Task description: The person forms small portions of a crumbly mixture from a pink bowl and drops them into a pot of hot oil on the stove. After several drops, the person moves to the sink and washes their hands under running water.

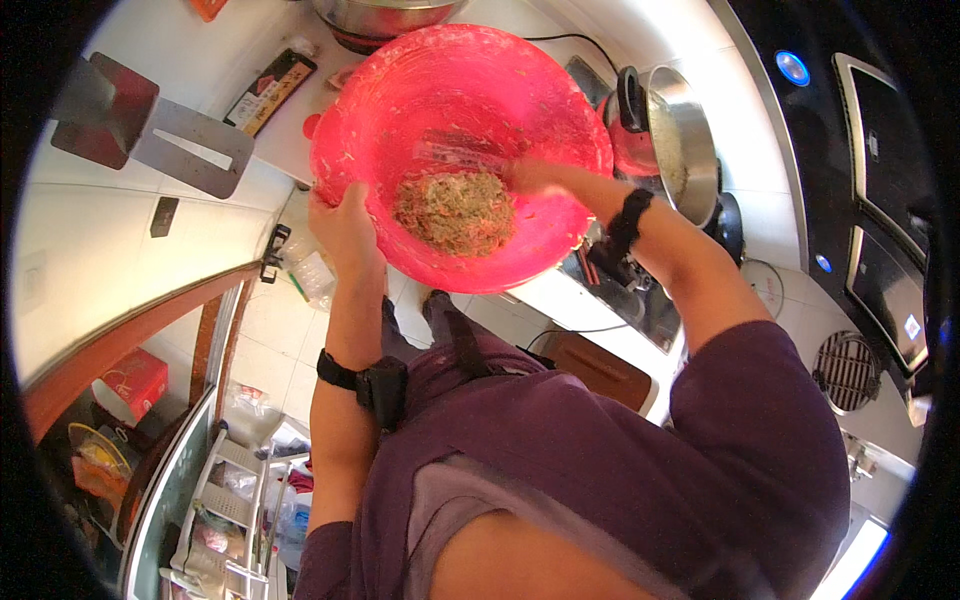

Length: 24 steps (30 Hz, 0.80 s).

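Observation:
A large red plastic basin, its inner wall smeared with pale residue, stands tilted in front of me. A mound of chopped, mixed food, brownish with orange bits, lies in its lower part. My left hand grips the basin's rim at the left. Inside the basin, at the right edge of the mound, is my right hand. Blurred, thin pale lines like chopsticks or a utensil stretch left from its fingers over the food; what exactly it holds is unclear.
A steel pot with a black handle stands right of the basin, near a stove. Another metal pan sits behind it. A dark box bearing writing lies at the left on the counter. A white rack with bags stands lower left.

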Motion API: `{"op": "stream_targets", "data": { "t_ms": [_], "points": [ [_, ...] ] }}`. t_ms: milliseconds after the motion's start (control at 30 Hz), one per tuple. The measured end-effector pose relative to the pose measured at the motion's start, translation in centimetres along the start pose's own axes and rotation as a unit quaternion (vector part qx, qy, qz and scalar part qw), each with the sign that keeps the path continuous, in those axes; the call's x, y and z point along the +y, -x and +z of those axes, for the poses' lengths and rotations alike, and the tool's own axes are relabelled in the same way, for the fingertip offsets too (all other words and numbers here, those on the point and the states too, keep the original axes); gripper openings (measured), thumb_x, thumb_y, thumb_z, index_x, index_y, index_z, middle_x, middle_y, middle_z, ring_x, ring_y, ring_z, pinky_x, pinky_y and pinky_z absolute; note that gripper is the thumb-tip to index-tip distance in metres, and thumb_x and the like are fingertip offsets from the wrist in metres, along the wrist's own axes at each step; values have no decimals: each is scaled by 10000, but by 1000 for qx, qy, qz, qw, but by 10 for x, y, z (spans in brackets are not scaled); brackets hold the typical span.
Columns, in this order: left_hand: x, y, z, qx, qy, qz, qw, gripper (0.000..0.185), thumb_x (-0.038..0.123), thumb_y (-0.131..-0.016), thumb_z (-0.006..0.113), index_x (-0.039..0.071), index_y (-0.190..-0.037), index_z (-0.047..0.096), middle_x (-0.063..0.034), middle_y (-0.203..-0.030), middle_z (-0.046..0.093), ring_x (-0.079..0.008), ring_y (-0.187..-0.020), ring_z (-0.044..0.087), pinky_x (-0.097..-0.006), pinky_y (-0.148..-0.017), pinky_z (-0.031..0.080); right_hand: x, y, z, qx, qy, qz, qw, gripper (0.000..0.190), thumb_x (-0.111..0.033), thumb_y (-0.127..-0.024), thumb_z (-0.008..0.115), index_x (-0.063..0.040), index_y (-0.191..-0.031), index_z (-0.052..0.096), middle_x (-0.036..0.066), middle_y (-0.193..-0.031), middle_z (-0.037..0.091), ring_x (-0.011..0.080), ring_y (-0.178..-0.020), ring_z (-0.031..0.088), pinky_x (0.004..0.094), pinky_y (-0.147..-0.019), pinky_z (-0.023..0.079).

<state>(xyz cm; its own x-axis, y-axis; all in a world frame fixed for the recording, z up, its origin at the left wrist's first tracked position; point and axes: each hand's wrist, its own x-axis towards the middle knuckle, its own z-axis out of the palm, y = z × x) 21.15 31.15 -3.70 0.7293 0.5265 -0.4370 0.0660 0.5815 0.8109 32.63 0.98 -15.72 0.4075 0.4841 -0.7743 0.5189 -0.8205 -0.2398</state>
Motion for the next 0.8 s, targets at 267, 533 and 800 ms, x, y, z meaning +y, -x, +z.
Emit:
{"op": "stream_targets", "data": {
  "t_ms": [267, 533, 800],
  "points": [
    [-3, -7, -7, -16, 12, 23, 1000, 397, -18, -726, 593, -62, -1112, 511, -134, -1018, 610, -207, -845, 610, -298, -739, 494, -53, 98, -134, -30, 379, -15, 925, 335, -248, -880, 489, -44, -1120, 601, 214, -1259, 509, 333, -1115, 518, 486, -949, 382],
    [4, 5, 2, -4, 30, 10, 1000, 399, -15, -732, 587, -59, -1121, 512, -135, -1014, 611, -217, -832, 614, -310, -721, 508, -123, 169, -14, 131, 162, -32, 978, 299, -281, -909, 429, -148, -1107, 609, 195, -1048, 580, 352, -993, 572, 482, -861, 438],
    [-14, -6, -9, -36, 26, 14, 999, 393, -30, -738, 570, -42, -1128, 527, -123, -994, 610, -230, -818, 618, -333, -704, 517, -33, 40, -27, 350, -240, 301, 854, 559, -495, -841, 557, -30, -1150, 586, 246, -1171, 552, 371, -1031, 565, 422, -922, 431]
  ]
}}
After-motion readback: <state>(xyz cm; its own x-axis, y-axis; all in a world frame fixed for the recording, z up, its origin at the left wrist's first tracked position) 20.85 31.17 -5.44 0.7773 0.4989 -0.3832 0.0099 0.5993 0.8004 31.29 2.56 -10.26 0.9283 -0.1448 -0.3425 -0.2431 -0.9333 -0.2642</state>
